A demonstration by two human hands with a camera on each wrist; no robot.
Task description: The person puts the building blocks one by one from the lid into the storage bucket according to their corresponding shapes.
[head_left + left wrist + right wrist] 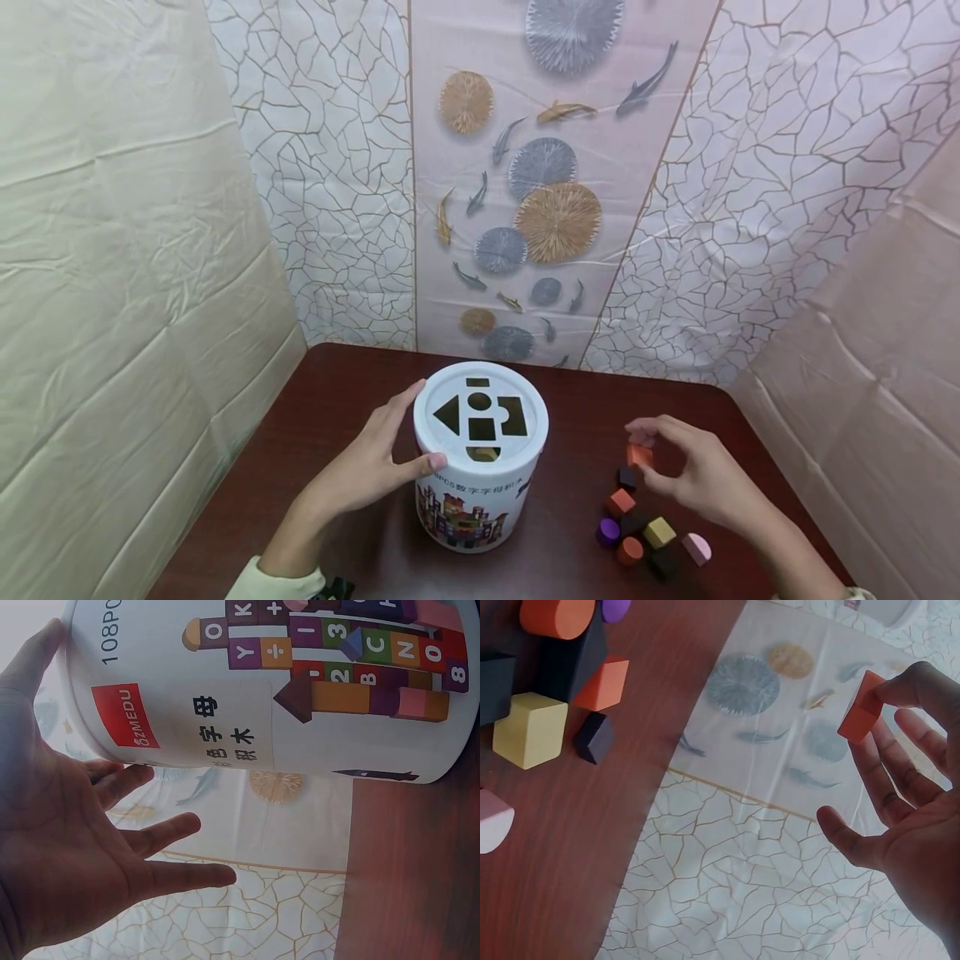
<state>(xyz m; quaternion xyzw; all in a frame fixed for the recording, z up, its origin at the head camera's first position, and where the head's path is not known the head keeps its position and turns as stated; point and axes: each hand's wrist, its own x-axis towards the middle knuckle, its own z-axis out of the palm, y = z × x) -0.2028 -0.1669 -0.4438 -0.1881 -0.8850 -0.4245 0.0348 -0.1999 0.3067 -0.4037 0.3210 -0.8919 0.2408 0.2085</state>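
Note:
My left hand [365, 467] rests its thumb and forefinger against the lid rim of a white block bucket [480, 508], the other fingers spread out straight. Shaped holes are cut through the white lid [536, 429], and a bit of yellow shows in the front one. Over on the right, my right hand [705, 475] pinches an orange toy block [862, 709] between thumb and fingertips, raised above the other blocks. Below it lie a small black block [626, 477], an orange block [620, 502] and a yellow block [660, 533].
Also in the pile are a purple block [608, 532], an orange round block [630, 551], dark blocks and a pink half-round block [697, 548]. All lie on the dark red-brown table [360, 383]. Patterned cloth [345, 167] hangs behind it, and plain cloth lines both sides.

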